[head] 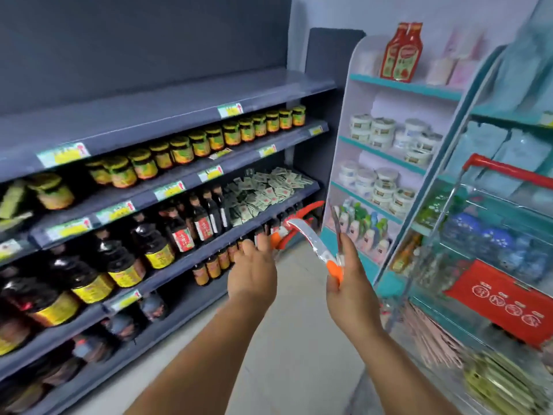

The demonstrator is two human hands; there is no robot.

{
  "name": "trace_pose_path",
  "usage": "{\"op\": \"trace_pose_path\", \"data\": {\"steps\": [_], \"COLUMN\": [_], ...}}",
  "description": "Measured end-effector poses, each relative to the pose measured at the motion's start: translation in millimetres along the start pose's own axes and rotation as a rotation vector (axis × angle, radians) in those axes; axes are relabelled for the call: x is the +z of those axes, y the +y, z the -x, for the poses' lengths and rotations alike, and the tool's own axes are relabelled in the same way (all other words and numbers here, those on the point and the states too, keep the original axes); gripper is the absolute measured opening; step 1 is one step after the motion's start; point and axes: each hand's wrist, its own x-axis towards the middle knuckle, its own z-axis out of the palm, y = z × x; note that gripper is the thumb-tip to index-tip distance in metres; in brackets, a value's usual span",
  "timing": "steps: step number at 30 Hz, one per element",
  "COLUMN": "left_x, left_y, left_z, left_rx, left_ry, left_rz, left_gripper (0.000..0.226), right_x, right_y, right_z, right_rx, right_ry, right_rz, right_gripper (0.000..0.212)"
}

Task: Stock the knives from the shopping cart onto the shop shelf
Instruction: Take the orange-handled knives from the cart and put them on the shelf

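Observation:
My right hand [348, 283] grips the orange handle of a knife [311, 238] whose wrapped silver blade points up and left. A thin dark blade [337, 226] also rises from that hand. My left hand [254, 271] holds an orange and red knife [294, 226] by its handle, in front of the dark grey shop shelf [185, 259]. The shopping cart [502, 172] with a red handle stands at the right.
The grey shelves carry jars [209, 139], dark sauce bottles [155, 244] and small sachets [266, 190]. A white and teal rack [389, 157] with tubs and bottles stands behind my hands. The cart holds blue packs, a red sign [502, 301] and green packets. Pale floor lies between shelf and cart.

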Motion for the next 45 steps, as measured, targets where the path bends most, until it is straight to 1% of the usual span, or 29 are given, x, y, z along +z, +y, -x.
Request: {"op": "trace_pose_path", "data": {"steps": [4, 8, 12, 15, 18, 22, 25, 27, 31, 34, 38, 41, 43, 45], "left_x": [-51, -102, -147, -170, -186, -209, -227, -237, -258, -268, -272, -274, -273, -273], "left_y": [-98, -191, -271, -321, -359, -402, -435, -455, -487, -513, -552, -574, -587, -598], "left_z": [-8, -9, -6, -8, -14, -32, -57, -78, -119, -145, -160, -164, -168, -173], "left_rx": [-0.057, -0.184, -0.28, -0.337, -0.39, -0.492, -0.593, -0.642, -0.727, -0.789, -0.87, -0.885, -0.871, -0.858], "left_ry": [0.114, 0.254, 0.367, 0.403, 0.438, 0.508, 0.489, 0.478, 0.445, 0.443, 0.418, 0.368, 0.343, 0.333], "left_rz": [-0.025, 0.078, 0.11, 0.11, 0.167, 0.146, 0.116, 0.107, 0.088, 0.024, -0.048, -0.168, -0.244, -0.257], "left_gripper": [0.037, 0.033, 0.029, 0.029, 0.03, 0.041, 0.06, 0.065, 0.068, 0.067, 0.07, 0.072, 0.068, 0.065], "right_x": [62, 123, 174, 206, 237, 277, 308, 328, 365, 391, 421, 441, 453, 465], "right_y": [-92, -184, -266, -317, -359, -408, -443, -465, -511, -540, -570, -585, -594, -602], "right_z": [-4, -2, 2, 0, -8, -26, -49, -68, -104, -126, -141, -146, -146, -143], "right_rx": [-0.093, -0.202, -0.305, -0.36, -0.403, -0.454, -0.499, -0.527, -0.577, -0.612, -0.686, -0.698, -0.687, -0.672], "right_ry": [-0.057, -0.128, -0.194, -0.253, -0.314, -0.393, -0.428, -0.461, -0.514, -0.541, -0.615, -0.638, -0.633, -0.626], "right_rz": [-0.091, -0.204, -0.235, -0.242, -0.227, -0.263, -0.241, -0.205, -0.188, -0.184, -0.129, -0.14, -0.14, -0.122], "right_gripper": [0.071, 0.069, 0.07, 0.07, 0.065, 0.064, 0.062, 0.063, 0.062, 0.061, 0.061, 0.06, 0.061, 0.062]}}
